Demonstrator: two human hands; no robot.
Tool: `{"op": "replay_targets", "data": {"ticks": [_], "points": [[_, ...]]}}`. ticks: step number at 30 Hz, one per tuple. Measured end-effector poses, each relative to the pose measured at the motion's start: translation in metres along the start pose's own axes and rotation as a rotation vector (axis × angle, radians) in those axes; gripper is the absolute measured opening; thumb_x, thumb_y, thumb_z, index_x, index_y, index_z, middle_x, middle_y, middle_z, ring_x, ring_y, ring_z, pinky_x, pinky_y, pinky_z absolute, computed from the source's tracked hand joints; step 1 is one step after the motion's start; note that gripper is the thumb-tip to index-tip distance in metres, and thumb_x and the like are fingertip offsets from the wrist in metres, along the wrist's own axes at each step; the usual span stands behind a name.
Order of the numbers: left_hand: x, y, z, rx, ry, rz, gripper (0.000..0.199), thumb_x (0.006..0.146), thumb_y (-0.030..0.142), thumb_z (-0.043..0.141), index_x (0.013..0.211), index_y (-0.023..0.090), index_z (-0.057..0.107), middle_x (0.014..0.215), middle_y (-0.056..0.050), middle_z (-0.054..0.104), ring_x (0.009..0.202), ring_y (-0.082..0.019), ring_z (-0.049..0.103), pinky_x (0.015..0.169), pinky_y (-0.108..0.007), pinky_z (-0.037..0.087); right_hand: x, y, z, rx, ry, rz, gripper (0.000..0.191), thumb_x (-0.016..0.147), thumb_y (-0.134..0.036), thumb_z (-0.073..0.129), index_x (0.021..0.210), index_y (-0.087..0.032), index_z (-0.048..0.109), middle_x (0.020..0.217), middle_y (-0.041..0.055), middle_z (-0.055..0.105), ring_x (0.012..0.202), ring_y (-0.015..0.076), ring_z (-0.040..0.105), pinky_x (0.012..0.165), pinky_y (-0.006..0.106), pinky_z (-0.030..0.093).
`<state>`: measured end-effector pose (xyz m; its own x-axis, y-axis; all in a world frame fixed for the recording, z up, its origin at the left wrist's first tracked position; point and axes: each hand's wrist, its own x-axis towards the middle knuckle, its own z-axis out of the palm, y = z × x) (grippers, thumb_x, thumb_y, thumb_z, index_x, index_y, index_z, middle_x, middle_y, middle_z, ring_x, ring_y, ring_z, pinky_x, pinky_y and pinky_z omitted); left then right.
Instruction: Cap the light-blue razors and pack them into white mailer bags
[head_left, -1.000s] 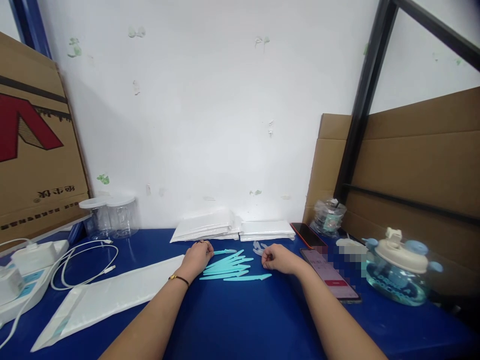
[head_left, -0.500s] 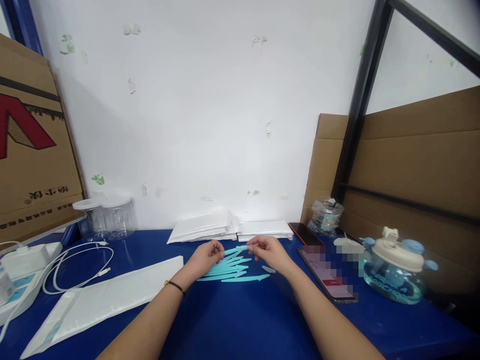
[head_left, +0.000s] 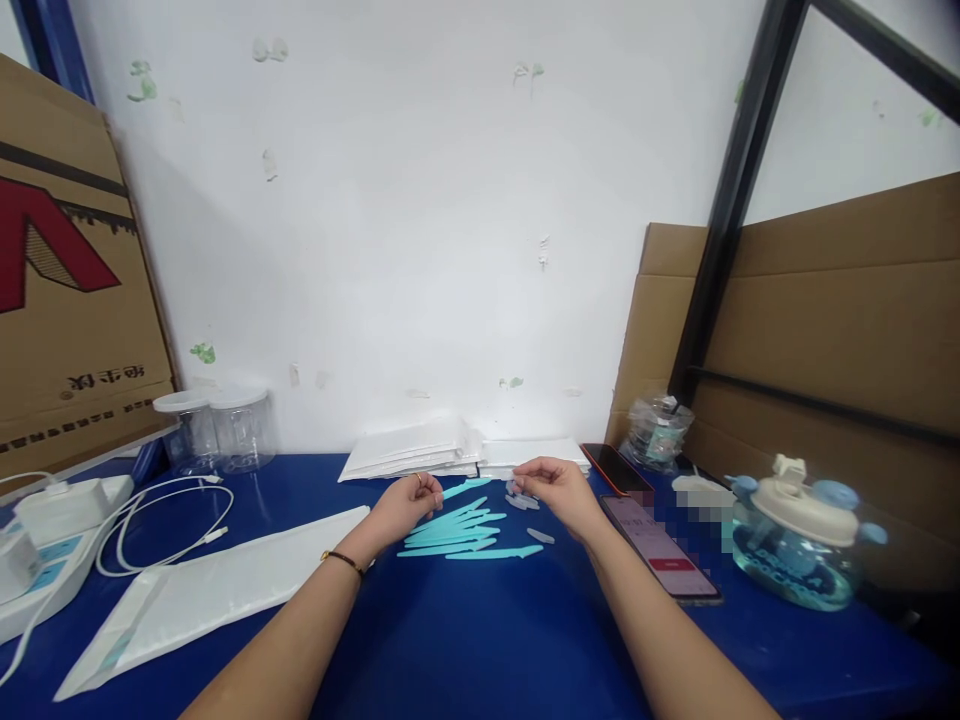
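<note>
Several slim turquoise sticks [head_left: 452, 536] lie fanned out on the blue table [head_left: 480, 640]. Above them my left hand [head_left: 412, 504] pinches the end of one turquoise stick [head_left: 466, 487], whose tip points right. My right hand [head_left: 553, 488] is closed at the fingertips over a small group of translucent pieces [head_left: 523, 501]; whatever its fingers hold is too small to make out. One more translucent piece [head_left: 540, 536] lies alone below that hand, right of the turquoise sticks.
White packets [head_left: 412, 450] are stacked by the wall. A long white pouch [head_left: 225, 590], a cable and a power strip [head_left: 67, 560] lie left, with clear jars [head_left: 244, 430] behind. Two phones [head_left: 664, 555] and a water bottle [head_left: 799, 540] stand right.
My hands have drawn apart slightly, my right one moving right from the turquoise stick's tip. The small translucent pieces beneath it now show. The view has shifted a little.
</note>
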<state>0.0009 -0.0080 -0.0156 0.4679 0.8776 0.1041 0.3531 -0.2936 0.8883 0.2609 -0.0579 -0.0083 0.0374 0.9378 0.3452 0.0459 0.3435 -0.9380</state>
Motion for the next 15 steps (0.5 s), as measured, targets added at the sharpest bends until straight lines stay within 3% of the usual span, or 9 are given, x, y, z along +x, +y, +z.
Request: {"op": "replay_targets", "data": {"ticks": [8,15], "points": [[-0.0006,0.0027,0.0019,0.017,-0.012,-0.006,0.025,0.07,0.041,0.056,0.078,0.017,0.053,0.072,-0.001,0.059,0.063,-0.013,0.051,0.058,-0.024,0.038,-0.0005,0.0043,0.0077,-0.025,-0.052,-0.009,0.034,0.06,-0.041,0.077,0.078,-0.014,0.069,0.069,0.0067,0.071,0.071,0.0218,0.069,0.071,0.034,0.054],[0.0007,-0.0038,0.0002,0.019,-0.007,-0.009,0.024,0.071,0.04,0.055,0.08,0.018,0.053,0.073,0.0,0.059,0.064,-0.013,0.051,0.058,-0.023,0.037,0.0008,0.0035,0.0039,-0.022,-0.012,-0.033,0.031,0.061,-0.039,0.077,0.078,-0.015,0.069,0.068,0.0054,0.071,0.069,0.0203,0.068,0.07,0.033,0.053]]}}
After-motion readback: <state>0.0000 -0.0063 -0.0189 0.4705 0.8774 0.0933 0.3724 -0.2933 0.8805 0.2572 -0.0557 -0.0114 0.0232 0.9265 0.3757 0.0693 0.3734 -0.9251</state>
